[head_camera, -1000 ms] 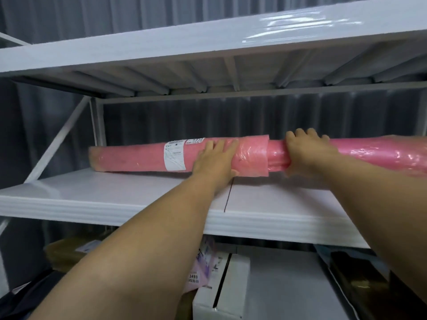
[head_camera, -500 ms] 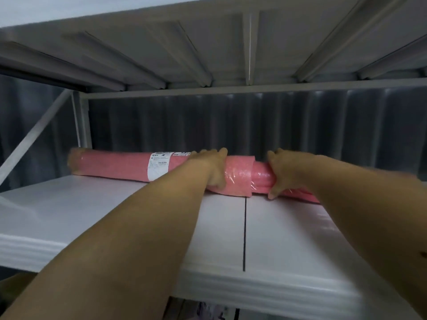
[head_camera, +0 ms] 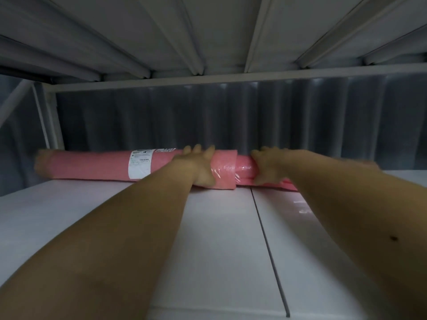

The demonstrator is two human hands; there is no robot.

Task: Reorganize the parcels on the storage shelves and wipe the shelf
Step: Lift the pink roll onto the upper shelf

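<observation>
Gripping the long pink rolled parcel point(head_camera: 92, 166) with both hands at the back of the white shelf point(head_camera: 219, 239), against the grey corrugated wall point(head_camera: 231, 116). Left hand point(head_camera: 199, 167) wrapped over the thicker sleeve beside the white shipping label point(head_camera: 139, 163); right hand point(head_camera: 268, 166) clamped on the narrower, film-wrapped stretch. Lying flat, lengthwise.

Roll at the back of the shelf

The roll point(head_camera: 92, 166) lies lengthwise on the shelf point(head_camera: 219, 239), against its rear edge, before the curtain point(head_camera: 231, 116).
</observation>
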